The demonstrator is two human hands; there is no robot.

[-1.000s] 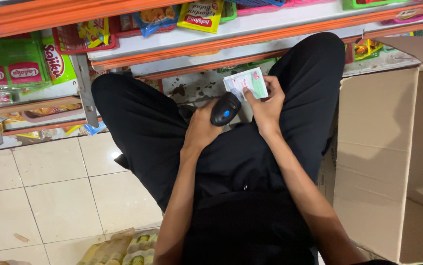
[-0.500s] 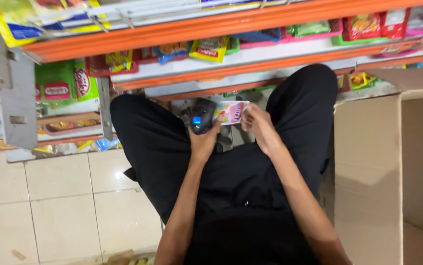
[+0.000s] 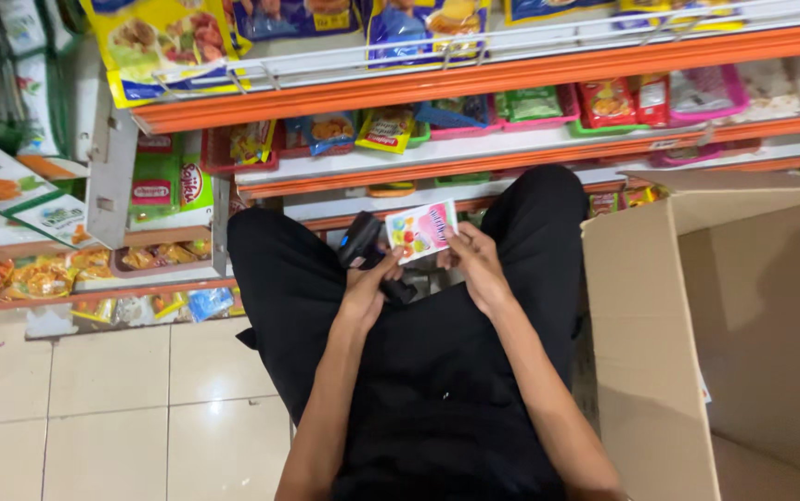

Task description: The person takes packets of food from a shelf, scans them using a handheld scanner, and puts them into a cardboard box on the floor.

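Left hand (image 3: 369,288) grips a black scanner (image 3: 363,243); right hand (image 3: 479,264) holds a small colourful packet (image 3: 420,230)

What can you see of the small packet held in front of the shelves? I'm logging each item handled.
The small packet is a flat, roughly rectangular pack, white with pink and coloured fruit-like pictures, glossy like printed plastic or card. It looks closed and is tilted, printed face toward the camera. The right hand grips its right edge; the left hand holds a black handheld scanner beside its left edge.

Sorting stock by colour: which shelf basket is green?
The green basket, middle shelf, centre; the baskets beside it are pink or red.
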